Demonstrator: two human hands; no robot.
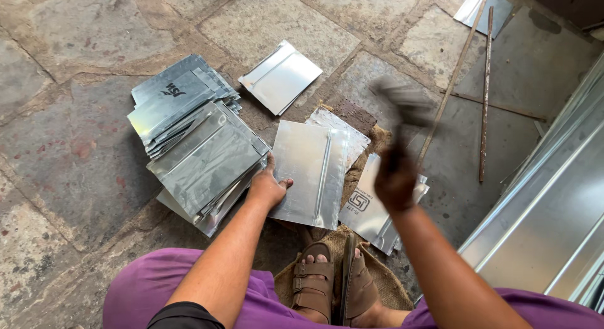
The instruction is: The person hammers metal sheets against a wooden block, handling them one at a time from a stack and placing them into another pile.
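The left hand (267, 187) lies flat and open on a shiny metal sheet (311, 172) on the floor. The right hand (395, 178) is closed around a blurry tool (402, 102), maybe a hammer.

Soft, even daylight fills the frame, brightest at the upper right, where the stone floor (75, 115) looks washed out. The metal sheets (201, 153) at centre left throw pale glare, and shadows are faint. The raised right hand (395, 178) and what may be a hammer (402, 102) are smeared by motion blur; everything else is sharp.
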